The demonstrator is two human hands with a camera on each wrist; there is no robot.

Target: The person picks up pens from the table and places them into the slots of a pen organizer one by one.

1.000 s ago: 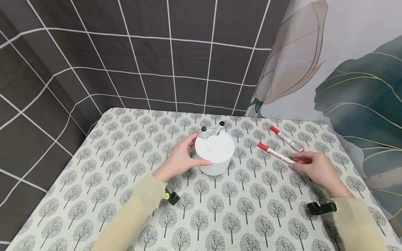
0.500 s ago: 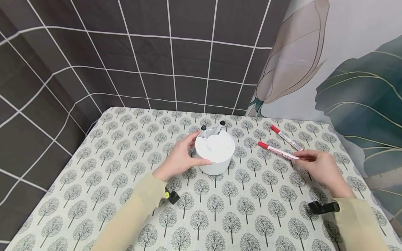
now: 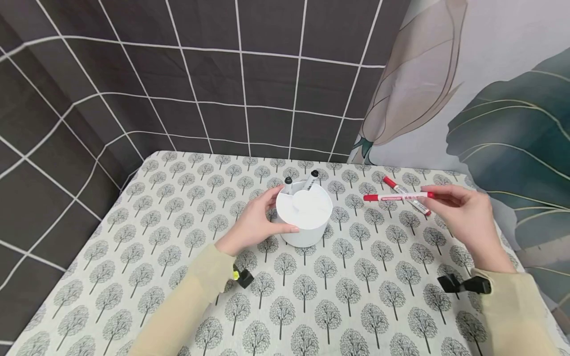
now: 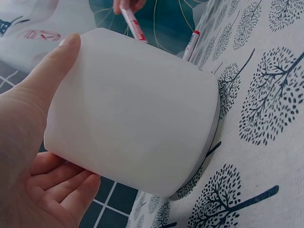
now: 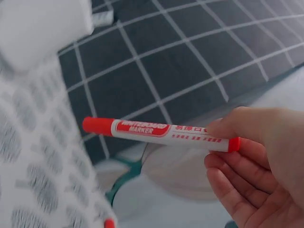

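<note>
A white round holder [image 3: 305, 217] stands on the patterned cloth with two black-capped markers [image 3: 312, 180] leaning in its back compartments. My left hand [image 3: 254, 223] grips the holder's left side, thumb at the front; the left wrist view shows thumb and fingers around its white wall [image 4: 137, 109]. Between thumb and fingers my right hand [image 3: 467, 217] pinches a red-capped whiteboard marker [image 3: 392, 197] by its rear end, cap pointing left. In the right wrist view the marker [image 5: 161, 133] is raised off the cloth. Behind it in the head view lies another red-capped marker [image 3: 407, 195].
The tree-patterned cloth [image 3: 213, 296] covers the table. A dark curtain with white grid lines [image 3: 213, 74] hangs behind, and a leaf-printed curtain [image 3: 503, 128] at the right. Black wrist cameras are strapped on both wrists.
My right hand has lifted the nearer red-capped marker off the cloth and moved it up and back, its rear end swinging upward in the head view. My left hand stays on the holder.
</note>
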